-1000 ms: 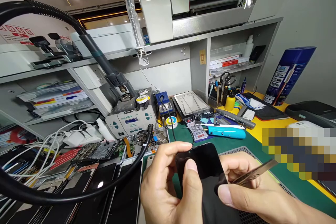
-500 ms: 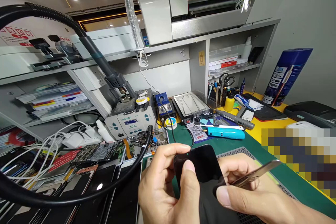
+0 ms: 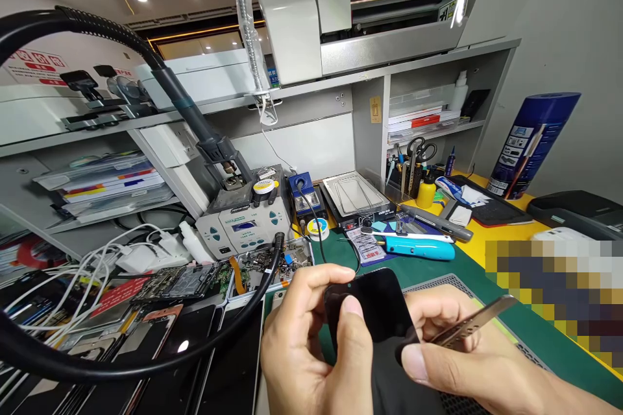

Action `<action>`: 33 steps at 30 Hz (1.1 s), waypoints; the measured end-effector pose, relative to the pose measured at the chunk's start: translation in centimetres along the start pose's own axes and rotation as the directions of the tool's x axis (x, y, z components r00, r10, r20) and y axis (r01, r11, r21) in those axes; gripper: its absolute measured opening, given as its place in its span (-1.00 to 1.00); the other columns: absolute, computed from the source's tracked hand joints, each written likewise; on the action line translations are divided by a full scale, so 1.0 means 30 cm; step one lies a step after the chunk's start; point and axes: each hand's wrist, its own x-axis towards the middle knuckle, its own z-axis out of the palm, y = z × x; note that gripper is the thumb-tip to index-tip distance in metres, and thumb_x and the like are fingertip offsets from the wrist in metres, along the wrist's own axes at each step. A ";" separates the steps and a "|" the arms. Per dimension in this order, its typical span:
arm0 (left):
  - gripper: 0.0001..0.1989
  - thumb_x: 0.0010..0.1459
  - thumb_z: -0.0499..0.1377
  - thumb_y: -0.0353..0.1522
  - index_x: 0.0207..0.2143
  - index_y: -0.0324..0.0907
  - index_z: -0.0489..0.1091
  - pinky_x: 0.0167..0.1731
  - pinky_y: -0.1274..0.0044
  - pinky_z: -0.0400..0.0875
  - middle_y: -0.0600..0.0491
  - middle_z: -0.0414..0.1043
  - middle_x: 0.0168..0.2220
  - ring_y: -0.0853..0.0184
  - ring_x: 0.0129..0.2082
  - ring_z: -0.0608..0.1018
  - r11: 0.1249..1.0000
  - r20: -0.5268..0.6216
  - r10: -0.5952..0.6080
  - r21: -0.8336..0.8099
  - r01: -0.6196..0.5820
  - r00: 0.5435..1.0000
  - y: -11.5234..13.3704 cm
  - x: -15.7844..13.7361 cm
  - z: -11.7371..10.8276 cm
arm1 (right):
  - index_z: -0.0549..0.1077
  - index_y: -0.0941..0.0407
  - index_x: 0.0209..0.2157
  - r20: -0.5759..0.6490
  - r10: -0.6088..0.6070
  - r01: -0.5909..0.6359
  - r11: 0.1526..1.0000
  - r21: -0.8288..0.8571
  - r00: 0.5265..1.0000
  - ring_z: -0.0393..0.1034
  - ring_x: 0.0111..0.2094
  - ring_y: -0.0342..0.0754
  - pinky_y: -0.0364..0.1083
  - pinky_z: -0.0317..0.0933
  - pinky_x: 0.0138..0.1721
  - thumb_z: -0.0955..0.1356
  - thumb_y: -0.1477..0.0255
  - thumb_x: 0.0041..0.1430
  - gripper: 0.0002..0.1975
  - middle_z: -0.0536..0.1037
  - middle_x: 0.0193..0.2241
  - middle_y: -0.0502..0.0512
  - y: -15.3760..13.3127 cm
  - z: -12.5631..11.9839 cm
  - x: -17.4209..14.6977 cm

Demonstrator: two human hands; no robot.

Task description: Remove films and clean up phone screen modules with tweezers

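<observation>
A phone [image 3: 379, 308] with a glossy dark screen is held tilted between my two hands, low in the middle of the view. My left hand [image 3: 321, 343] is closed round its left side, thumb pressed on the glass and index finger along the top edge. On the opposite side, the thumb of my right hand [image 3: 457, 356] presses the phone's lower right edge. Metal tweezers [image 3: 474, 321] with small holes are also gripped in that hand, their end sticking out up and to the right. The phone's back is hidden.
A green mat [image 3: 384, 266] covers the bench, with a turquoise tool [image 3: 419, 248] on it. Behind stand a grey rework station [image 3: 238, 230] and a small hot plate [image 3: 357, 198]. A black hose [image 3: 160, 366] loops across the left, over several phone screens [image 3: 189, 350].
The whole view has shifted very slightly to the right. My hands keep the same hold on the phone and the tweezers.
</observation>
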 end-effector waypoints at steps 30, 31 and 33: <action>-0.85 0.30 0.09 -0.25 -0.29 -0.11 0.37 -0.49 0.55 0.32 0.10 0.44 -0.45 0.33 -0.47 0.46 0.974 0.593 0.016 0.171 -0.145 0.805 -0.003 0.066 -0.035 | 0.58 0.20 -0.41 -0.040 0.013 -0.021 0.977 -0.211 0.999 0.17 -0.48 -0.15 -0.12 0.07 -0.43 0.45 0.31 0.16 -0.78 0.40 -0.54 -0.03 -0.123 -0.097 0.070; -0.84 0.29 0.09 -0.25 -0.29 -0.11 0.37 -0.50 0.54 0.31 0.09 0.44 -0.45 0.33 -0.47 0.46 0.972 0.589 0.016 0.180 -0.150 0.808 -0.001 0.064 -0.034 | 0.57 0.20 -0.42 -0.047 0.003 -0.012 0.978 -0.210 0.999 0.15 -0.48 -0.16 -0.12 0.06 -0.44 0.44 0.34 0.16 -0.80 0.38 -0.55 -0.04 -0.119 -0.095 0.069; -0.84 0.28 0.10 -0.24 -0.31 -0.11 0.39 -0.51 0.54 0.30 0.09 0.44 -0.47 0.33 -0.50 0.45 0.969 0.581 0.008 0.197 -0.150 0.814 0.004 0.060 -0.031 | 0.53 0.20 -0.46 -0.063 -0.008 -0.005 0.979 -0.204 0.998 0.12 -0.49 -0.17 -0.13 0.03 -0.45 0.43 0.37 0.15 -0.81 0.35 -0.56 -0.05 -0.109 -0.093 0.066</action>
